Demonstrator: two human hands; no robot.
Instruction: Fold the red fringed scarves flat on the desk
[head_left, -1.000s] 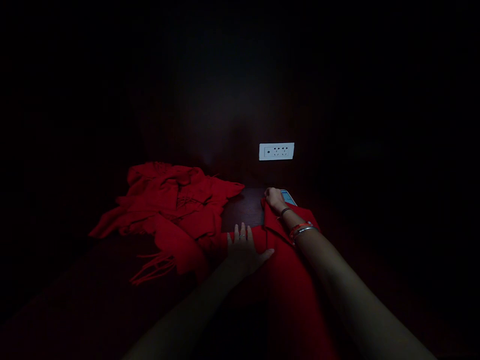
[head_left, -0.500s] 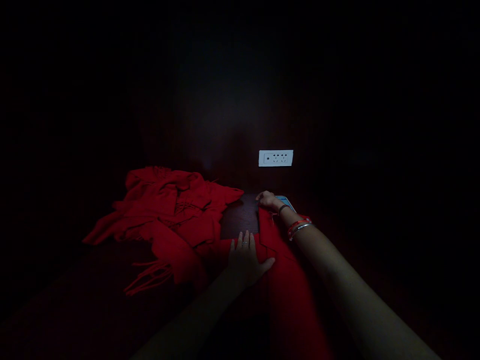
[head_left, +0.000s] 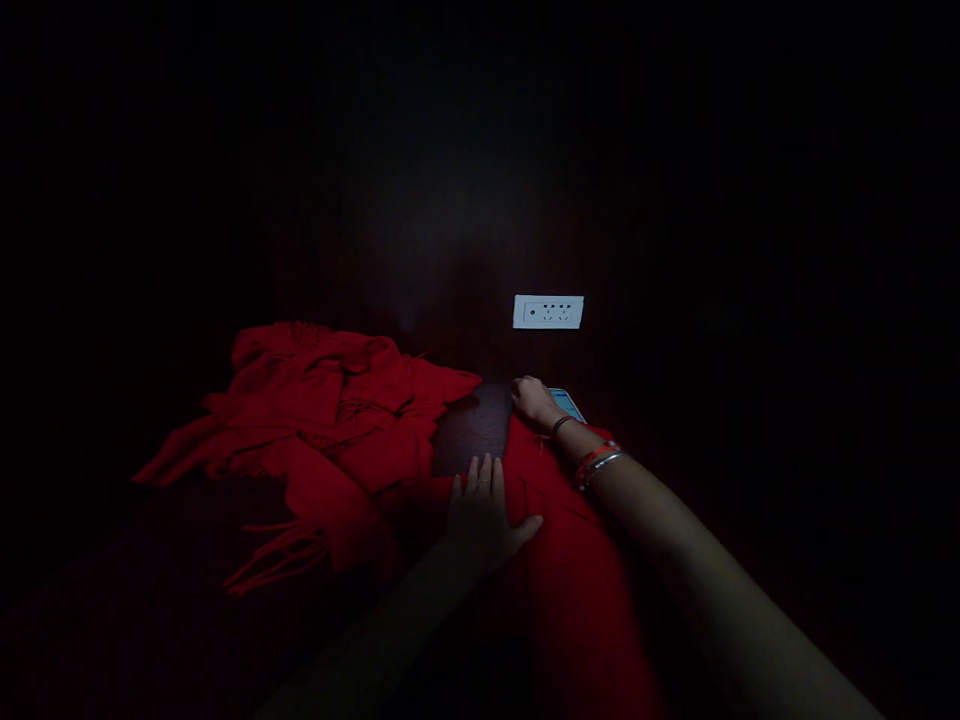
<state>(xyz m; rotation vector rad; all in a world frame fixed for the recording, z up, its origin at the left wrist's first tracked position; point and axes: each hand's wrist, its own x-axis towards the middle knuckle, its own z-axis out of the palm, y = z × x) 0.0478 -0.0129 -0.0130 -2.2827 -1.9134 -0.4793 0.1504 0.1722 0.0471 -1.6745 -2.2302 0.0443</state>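
Note:
A red fringed scarf [head_left: 577, 580] spreads over a dark surface, one part running toward me under my arms. My left hand [head_left: 480, 515] lies flat on it with fingers spread, a ring on one finger. Farther off, my right hand [head_left: 532, 400] is closed on the scarf's far edge, its fingertips partly hidden. Bracelets circle the right wrist. To the left lies a crumpled heap of the same red cloth [head_left: 322, 400], with loose fringe at its near side; whether it is one piece with the scarf I cannot tell.
Just beyond my right hand lies a phone [head_left: 567, 403] with a lit screen, partly covered by the hand. A white socket plate [head_left: 548, 312] sits on the dark wall behind. Dark wood surface [head_left: 472, 435] shows between the heap and the scarf. Deep shadow hides the sides.
My right hand has drawn the scarf's far corner leftward, and a raised fold there now lies flatter. My left hand stays pressed on the cloth. The view has shifted slightly.

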